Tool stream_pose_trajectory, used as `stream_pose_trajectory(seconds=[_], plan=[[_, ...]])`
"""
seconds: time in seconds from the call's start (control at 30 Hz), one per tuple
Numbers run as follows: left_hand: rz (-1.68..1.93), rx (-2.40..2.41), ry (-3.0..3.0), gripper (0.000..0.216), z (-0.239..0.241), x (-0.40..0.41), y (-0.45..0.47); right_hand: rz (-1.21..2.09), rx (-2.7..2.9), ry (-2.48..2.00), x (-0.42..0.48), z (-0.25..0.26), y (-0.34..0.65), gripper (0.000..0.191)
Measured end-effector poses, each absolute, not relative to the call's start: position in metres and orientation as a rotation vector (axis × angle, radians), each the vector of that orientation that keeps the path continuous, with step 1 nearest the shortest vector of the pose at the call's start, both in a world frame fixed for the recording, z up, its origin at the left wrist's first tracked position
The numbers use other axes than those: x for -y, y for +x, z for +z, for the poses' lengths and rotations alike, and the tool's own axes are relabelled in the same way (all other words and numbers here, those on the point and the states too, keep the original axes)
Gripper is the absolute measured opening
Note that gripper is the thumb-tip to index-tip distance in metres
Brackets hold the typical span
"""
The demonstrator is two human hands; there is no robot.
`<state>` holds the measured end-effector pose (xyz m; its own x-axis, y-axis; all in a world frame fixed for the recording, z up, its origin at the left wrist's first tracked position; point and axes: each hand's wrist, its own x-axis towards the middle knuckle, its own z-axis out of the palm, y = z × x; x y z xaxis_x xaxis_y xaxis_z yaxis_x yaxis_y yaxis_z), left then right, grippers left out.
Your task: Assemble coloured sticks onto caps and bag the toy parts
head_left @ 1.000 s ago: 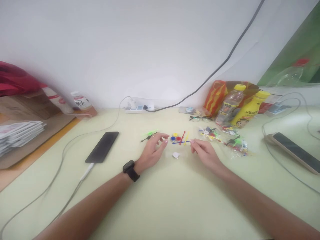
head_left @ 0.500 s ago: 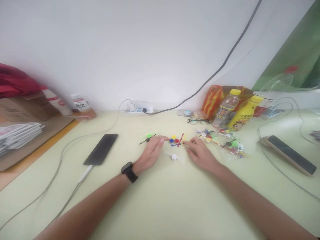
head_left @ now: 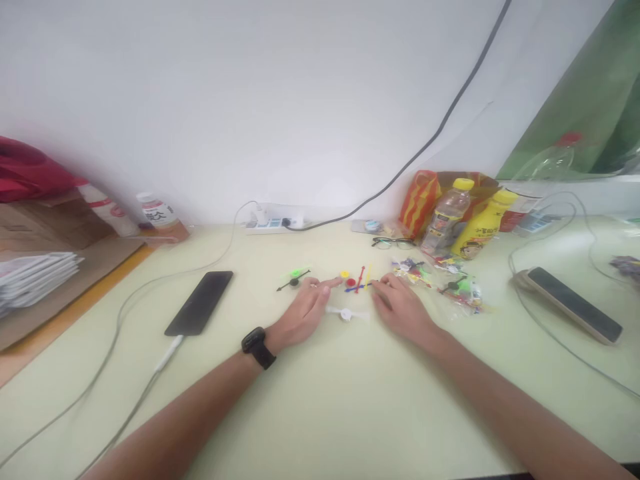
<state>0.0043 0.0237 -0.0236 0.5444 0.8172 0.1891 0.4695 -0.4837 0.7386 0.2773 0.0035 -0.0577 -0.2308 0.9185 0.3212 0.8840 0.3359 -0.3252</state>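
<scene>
My left hand [head_left: 306,308], a black watch on its wrist, rests on the table with its index finger stretched to the right. The fingertip lies by a yellow disc [head_left: 345,274] and a red disc [head_left: 351,283]. My right hand [head_left: 401,308] lies opposite, fingers loosely bent, its index tip by the end of a blue arrow spinner [head_left: 356,289]. A red arrow [head_left: 360,279] and a yellow arrow [head_left: 369,275] lie beside it. Between the hands and nearer me is a white spinner [head_left: 346,314]. A black arrow spinner [head_left: 294,283] lies beyond my left hand.
Plastic bags of spinner parts [head_left: 457,287] lie to the right, with glasses [head_left: 393,243] and bottles [head_left: 447,215] behind. A phone on a cable [head_left: 200,303] is at left, another phone [head_left: 575,305] at right. A power strip [head_left: 275,223] sits by the wall.
My left index finger has come over the spot where a blue disc showed, which is now hidden. My right index finger has drawn back slightly. The view has shifted a little.
</scene>
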Motion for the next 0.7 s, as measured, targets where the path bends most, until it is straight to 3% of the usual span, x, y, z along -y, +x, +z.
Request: stream_pose_trajectory(seconds=[0.47, 0.7], plan=[[0.771, -1.100, 2.161, 0.050, -0.029, -0.026, 0.006, 0.083, 2.076, -1.656, -0.007, -0.060, 0.282, 0.014], [0.896, -1.185, 2.319, 0.034, -0.035, -0.031, 0.006, 0.132, 2.114, -1.646, -0.006, -0.057, 0.283, 0.012]])
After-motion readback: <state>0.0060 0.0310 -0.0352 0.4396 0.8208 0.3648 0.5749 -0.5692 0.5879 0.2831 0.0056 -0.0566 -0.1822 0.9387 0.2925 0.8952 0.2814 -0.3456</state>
